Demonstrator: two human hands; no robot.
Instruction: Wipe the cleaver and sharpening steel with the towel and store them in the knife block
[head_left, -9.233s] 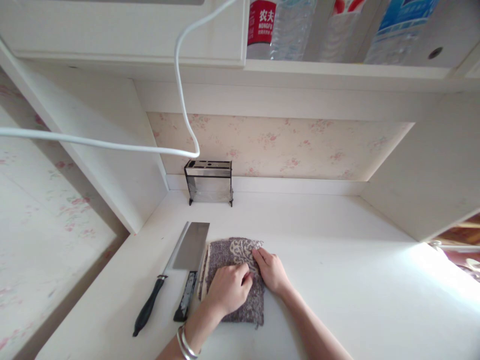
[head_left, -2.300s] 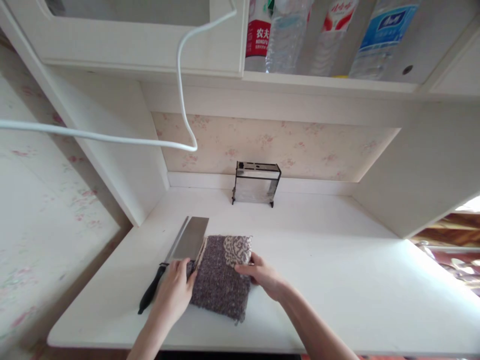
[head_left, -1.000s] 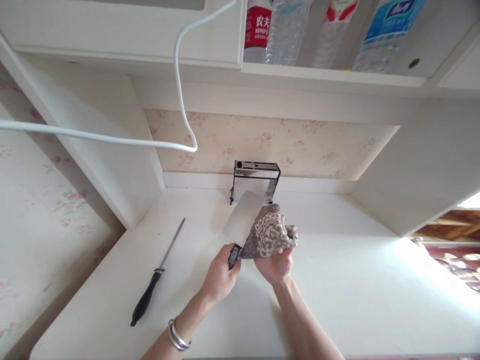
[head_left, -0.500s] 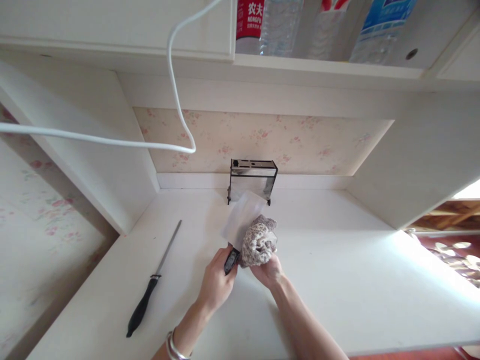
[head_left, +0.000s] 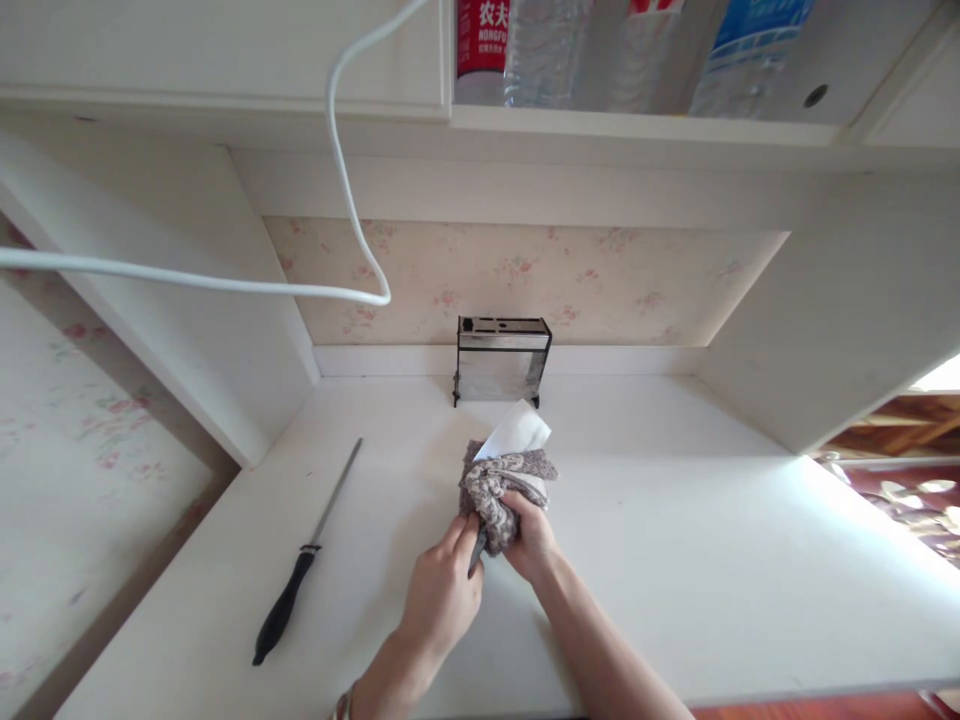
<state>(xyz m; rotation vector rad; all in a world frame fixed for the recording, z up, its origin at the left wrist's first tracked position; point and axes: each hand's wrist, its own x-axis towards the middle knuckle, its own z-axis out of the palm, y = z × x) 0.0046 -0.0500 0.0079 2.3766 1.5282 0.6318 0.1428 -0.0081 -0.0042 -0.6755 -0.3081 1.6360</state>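
Observation:
My left hand (head_left: 444, 596) is closed round the black handle of a cleaver (head_left: 517, 432), held above the middle of the white counter (head_left: 675, 560). Only the far end of the bright blade shows. My right hand (head_left: 531, 535) grips a bunched grey patterned cloth (head_left: 499, 490), which is wrapped over the lower part of the blade. Both hands are close together, almost touching.
A black-handled sharpening steel (head_left: 304, 558) lies on the counter to the left. A clear knife holder (head_left: 501, 361) stands against the floral back wall. A white cable (head_left: 225, 285) hangs across the upper left. Several bottles (head_left: 585, 45) stand on the shelf above.
The cloth has slid up over the blade, covering more of it. My left hand has turned the cleaver so less of the blade faces me. Earlier, cloth and cleaver lay on the counter.

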